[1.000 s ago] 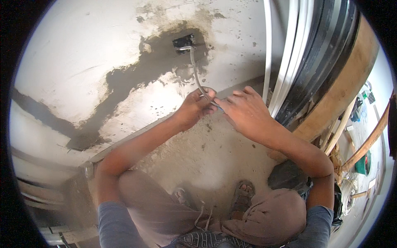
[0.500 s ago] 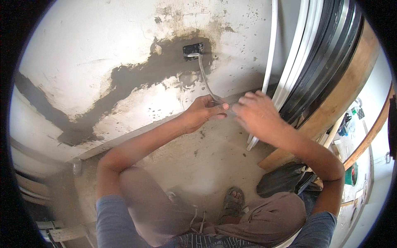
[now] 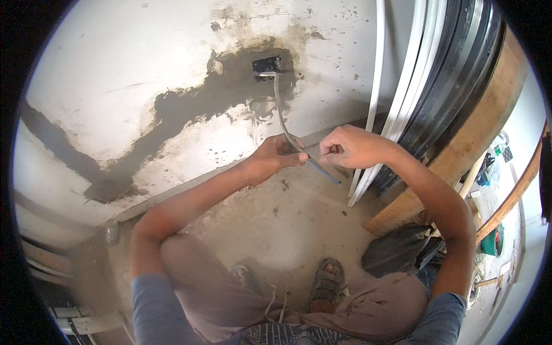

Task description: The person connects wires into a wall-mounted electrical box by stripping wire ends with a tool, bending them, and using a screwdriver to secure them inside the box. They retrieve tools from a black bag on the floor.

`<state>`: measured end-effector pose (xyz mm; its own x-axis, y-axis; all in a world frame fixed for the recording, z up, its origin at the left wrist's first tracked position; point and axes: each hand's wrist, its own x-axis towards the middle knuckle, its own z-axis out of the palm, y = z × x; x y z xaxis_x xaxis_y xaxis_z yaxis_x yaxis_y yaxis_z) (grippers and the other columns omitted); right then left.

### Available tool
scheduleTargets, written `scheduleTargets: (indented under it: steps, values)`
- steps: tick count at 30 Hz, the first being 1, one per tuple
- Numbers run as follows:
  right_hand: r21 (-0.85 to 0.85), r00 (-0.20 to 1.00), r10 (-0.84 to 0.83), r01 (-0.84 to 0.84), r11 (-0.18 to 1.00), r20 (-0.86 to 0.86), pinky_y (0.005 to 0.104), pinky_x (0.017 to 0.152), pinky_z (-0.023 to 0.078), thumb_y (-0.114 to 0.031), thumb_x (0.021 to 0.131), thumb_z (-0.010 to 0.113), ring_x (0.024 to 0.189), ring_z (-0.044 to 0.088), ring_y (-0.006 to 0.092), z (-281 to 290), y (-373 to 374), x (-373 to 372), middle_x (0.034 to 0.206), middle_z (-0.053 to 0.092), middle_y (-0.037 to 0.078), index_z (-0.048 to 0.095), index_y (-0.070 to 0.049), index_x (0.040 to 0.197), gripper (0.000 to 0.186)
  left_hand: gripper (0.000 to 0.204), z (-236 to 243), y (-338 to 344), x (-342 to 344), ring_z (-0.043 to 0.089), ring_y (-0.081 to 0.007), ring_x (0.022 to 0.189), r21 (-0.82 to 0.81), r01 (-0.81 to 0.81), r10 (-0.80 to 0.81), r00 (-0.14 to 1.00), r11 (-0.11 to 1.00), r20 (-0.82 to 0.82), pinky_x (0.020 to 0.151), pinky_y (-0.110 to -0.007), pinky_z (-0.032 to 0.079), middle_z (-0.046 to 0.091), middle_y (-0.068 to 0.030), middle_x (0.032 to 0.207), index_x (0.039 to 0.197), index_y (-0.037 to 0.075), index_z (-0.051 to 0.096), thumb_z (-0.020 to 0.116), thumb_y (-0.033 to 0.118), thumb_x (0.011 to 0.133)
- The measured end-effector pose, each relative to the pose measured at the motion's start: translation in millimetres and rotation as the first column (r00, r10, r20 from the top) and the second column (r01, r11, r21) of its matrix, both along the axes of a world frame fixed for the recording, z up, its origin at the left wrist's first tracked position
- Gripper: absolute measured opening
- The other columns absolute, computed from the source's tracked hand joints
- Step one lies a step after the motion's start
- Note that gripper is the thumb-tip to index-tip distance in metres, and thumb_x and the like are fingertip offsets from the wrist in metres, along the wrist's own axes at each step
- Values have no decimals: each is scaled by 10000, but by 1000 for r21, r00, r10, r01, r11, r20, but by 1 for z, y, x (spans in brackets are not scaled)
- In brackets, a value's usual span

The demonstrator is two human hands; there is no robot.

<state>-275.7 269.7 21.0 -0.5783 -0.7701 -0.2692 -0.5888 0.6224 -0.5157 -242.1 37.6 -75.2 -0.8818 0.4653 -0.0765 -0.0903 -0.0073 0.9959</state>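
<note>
A grey electrical cable (image 3: pixel 279 109) comes out of a black socket box (image 3: pixel 266 69) set in the wall and hangs down to my hands. Near its end, my left hand (image 3: pixel 279 158) pinches it between thumb and fingers. Beyond the thumb, thin blue and grey wires (image 3: pixel 325 172) stick out of the sheath, pointing down and to the right. Just right of the cable, my right hand (image 3: pixel 351 146) is held up with its fingers curled in. Whether something small sits between those fingers is hidden.
Grey plaster patching (image 3: pixel 178 112) runs across the white wall. White pipes (image 3: pixel 402 86), black lengths (image 3: pixel 448 86) and a wooden board (image 3: pixel 471 123) lean at the right. A black bag (image 3: pixel 397 250) lies on the floor near my sandalled foot (image 3: pixel 326 282).
My right hand has turned and closed, lifting slightly off the cable end. The blue and grey wires now show beyond my left hand, which still holds the cable.
</note>
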Motion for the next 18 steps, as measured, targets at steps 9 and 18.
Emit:
scheduleTargets:
  steps: [9, 18]
  values:
    - [570, 446, 417, 296, 767, -792, 385, 944, 461, -62, 900, 569, 1047, 555, 230, 126, 22, -18, 1015, 630, 105, 658, -56, 1046, 171, 202, -109, -64, -31, 654, -185, 827, -485, -335, 113, 896, 808, -430, 791, -335, 550, 665, -84, 939, 928, 27, 604, 705, 196, 884]
    - [412, 895, 116, 80, 907, -430, 347, 668, 482, -202, 936, 577, 670, 548, 184, 176, 1, -6, 767, 589, 90, 627, -25, 900, 187, 593, -69, -89, -40, 659, -245, 865, -620, -375, 46, 876, 690, -479, 743, -377, 565, 609, -163, 1038, 1277, 12, 513, 760, 324, 837]
